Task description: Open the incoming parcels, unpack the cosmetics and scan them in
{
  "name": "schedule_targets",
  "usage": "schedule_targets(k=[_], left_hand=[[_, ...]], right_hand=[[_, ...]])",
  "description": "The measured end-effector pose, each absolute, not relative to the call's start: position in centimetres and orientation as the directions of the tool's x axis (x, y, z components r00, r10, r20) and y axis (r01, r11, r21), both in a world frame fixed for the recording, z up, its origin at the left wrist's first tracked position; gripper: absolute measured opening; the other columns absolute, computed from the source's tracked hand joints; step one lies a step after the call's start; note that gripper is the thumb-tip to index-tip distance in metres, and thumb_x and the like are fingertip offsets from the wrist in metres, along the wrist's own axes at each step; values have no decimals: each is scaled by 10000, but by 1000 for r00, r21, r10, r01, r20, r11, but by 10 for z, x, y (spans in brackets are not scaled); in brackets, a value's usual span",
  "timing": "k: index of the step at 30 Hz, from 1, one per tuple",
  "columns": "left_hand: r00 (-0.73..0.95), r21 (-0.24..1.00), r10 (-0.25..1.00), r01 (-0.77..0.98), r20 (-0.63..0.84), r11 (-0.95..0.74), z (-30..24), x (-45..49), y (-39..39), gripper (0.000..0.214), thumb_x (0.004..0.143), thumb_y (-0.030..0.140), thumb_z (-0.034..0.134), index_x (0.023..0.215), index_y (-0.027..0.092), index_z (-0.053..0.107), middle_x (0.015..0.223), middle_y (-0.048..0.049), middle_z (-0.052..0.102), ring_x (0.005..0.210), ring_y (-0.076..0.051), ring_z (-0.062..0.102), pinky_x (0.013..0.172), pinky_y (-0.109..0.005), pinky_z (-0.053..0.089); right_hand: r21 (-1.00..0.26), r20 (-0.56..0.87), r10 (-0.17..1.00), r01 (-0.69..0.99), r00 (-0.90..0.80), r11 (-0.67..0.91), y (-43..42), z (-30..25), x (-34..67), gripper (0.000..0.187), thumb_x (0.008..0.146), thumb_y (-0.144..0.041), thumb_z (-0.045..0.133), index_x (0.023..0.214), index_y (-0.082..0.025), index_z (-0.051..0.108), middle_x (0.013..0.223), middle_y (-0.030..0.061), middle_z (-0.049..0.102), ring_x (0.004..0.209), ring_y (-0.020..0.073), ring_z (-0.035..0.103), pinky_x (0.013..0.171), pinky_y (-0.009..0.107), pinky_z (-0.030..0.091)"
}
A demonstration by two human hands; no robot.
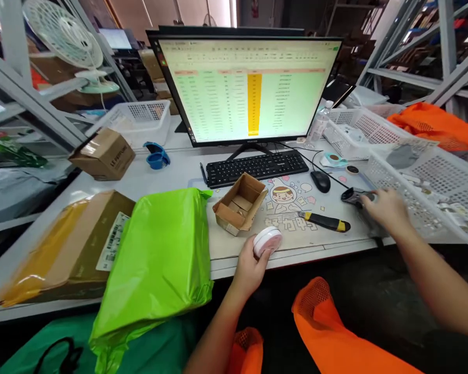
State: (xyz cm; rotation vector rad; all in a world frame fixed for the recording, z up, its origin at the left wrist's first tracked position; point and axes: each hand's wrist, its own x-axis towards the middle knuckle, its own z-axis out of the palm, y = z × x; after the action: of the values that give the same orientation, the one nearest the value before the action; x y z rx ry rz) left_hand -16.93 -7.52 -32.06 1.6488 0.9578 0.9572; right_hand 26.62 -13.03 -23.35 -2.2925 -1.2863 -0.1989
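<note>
A round white container with a pink face [271, 243] sits in the left hand [250, 267], grip closed around its side, near the open brown cardboard box [239, 203] on the white worktop [226, 266]. The right hand [388, 208] contacts a black handheld scanner [351, 196] beside the white perforated plastic basket [403, 176]; blur obscures its grip closure.

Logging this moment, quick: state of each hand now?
Left hand: closed on the round pink-and-white container.
Right hand: at the black handheld device; blurred, so its grip cannot be told.
</note>
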Motion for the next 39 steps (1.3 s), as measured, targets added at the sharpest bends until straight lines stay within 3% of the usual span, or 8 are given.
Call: schedule_targets(k=[2, 5, 10, 17, 20, 26, 34, 39], left_hand=[[387, 959, 907, 151, 166, -240, -321, -169, -75, 414, 965, 478, 664, 1223, 154, 655, 1140, -149, 759, 1031, -292, 727, 950, -438, 584], [378, 954, 907, 148, 188, -259, -323, -170, -73, 410, 954, 463, 679, 1230, 160, 666, 1145, -141, 764, 1037, -287, 730, 941, -426, 587], [359, 970, 922, 131, 144, -203, -326, -172, -75, 442, 953, 502, 680, 1239, 165, 665, 1156, -143, 764, 1053, -296, 735, 952, -439, 588], [336, 977, 932, 116, 133, -181, -325, -172, -76, 452, 948, 520, 683, 1222, 160, 674, 1137, -147, 766, 1031, -292, 735, 933, -435, 592], [359, 981, 925, 93, 128, -171, -323, -172, -74, 460, 953, 534, 680, 1220, 159, 673, 1167, -153, 768, 1056, -293, 737, 939, -429, 594], [357, 985, 930, 107, 88, -135, -322, -173, -73, 506, 943, 577, 703, 1224, 158, 668, 1128, -134, 768, 1021, -282, 733, 933, -415, 592], [327, 985, 939, 93, 107, -144, -320, -172, -78, 475, 944, 558, 724, 1203, 163, 674, 1114, -121, 771, 1015, -270, 735, 921, -399, 598], [268, 989, 956, 49, 123, -141, -321, -169, -76, 550, 915, 591, 746, 1234, 155, 641, 1160, -144, 764, 1057, -280, 735, 967, -428, 598]], right_hand=[[-260, 333, 811, 874, 480, -411, -87, -231, 236, 287, 942, -341, 635, 1026, -127, 807, 1109, 294, 745, 1133, 423, 725, 1024, 564, 554], [-215, 216, 927, 941, 306, -260, -5, -243, 197, 331, 959, -334, 645, 1200, -165, 797, 1269, 159, 759, 1241, 316, 693, 1130, 429, 535], [-152, 194, 962, 975, 191, -163, 82, -268, 168, 551, 995, -321, 616, 1495, -91, 651, 1595, 232, 546, 1551, 400, 418, 1272, 548, 388], [-70, 208, 971, 992, 117, -105, 94, -271, 163, 465, 1043, -347, 554, 1402, -115, 736, 1726, 215, 394, 1648, 441, 223, 1314, 652, 233], [-51, 188, 978, 995, 91, -82, 94, -271, 162, 506, 1051, -379, 549, 1473, -138, 688, 1724, 198, 412, 1640, 424, 253, 1323, 668, 196], [-84, 134, 987, 994, 86, -76, 88, -274, 162, 585, 1057, -381, 529, 1578, -118, 577, 1624, 218, 536, 1530, 393, 433, 1277, 642, 326], [-179, 116, 988, 980, 104, -82, 82, -259, 150, 582, 1022, -354, 578, 1535, -81, 601, 1670, 268, 465, 1583, 472, 343, 1252, 796, 232], [-419, 148, 987, 899, -69, 125, 12, -236, 112, 545, 1079, -429, 488, 1527, -148, 619, 1549, 178, 633, 1415, 322, 599, 1209, 525, 467]])
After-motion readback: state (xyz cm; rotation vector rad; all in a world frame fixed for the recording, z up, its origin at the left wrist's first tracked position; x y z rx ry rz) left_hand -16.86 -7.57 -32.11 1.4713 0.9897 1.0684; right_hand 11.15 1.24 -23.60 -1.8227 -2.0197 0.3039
